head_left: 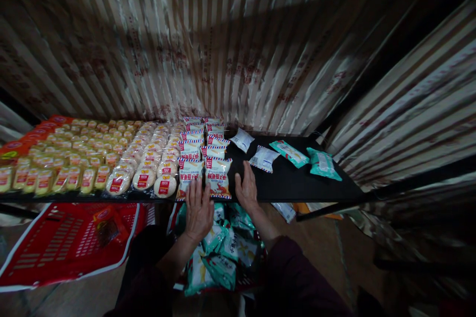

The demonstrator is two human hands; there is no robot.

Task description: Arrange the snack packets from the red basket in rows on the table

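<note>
My left hand (200, 210) lies with fingers extended against the front snack bags, its fingertips over the lower part of a white snack bag with red lettering (190, 173). Just right of the second front snack bag (218, 176), my right hand (247, 189) is held upright on edge, thumb and fingers apart, with nothing in it. These bags stand in two columns running back along the black shelf (282, 187). Behind my right hand, a white bag (264, 158) and another white bag (242, 139) lie flat.
Round white crackers (144, 178) and small yellow wrapped cakes (88, 179) fill the shelf's left. Two green bags (290, 153) lie at right. Below, a basket holds several green bags (219, 270); a red basket (70, 242) sits lower left. Striped sheeting (208, 49) hangs behind.
</note>
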